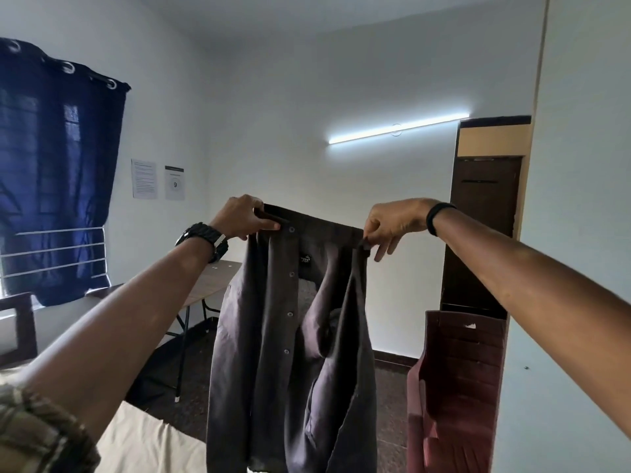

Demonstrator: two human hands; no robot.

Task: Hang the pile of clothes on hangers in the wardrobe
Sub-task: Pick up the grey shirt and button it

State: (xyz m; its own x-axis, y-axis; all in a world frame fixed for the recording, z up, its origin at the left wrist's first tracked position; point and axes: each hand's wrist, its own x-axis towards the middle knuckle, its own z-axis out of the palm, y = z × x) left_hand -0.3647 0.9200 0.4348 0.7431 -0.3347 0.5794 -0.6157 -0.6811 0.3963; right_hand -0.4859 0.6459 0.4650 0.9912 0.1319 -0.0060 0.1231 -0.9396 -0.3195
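Note:
A dark brown-grey button-up shirt (273,353) hangs in the air in front of me, held up by its collar. My left hand (240,216) pinches the left end of the collar. At the collar's right end, my right hand (392,223) pinches the cloth between thumb and fingers. The shirt hangs open, showing a black label inside the neck and a row of buttons down the left front. No hanger or wardrobe is in view.
A bed with a cream sheet (146,445) lies below at the left. A folding table (211,281) stands behind the shirt, a maroon plastic chair (461,387) at the right. A dark door (485,227) is beyond, and a blue curtain (58,172) covers the window.

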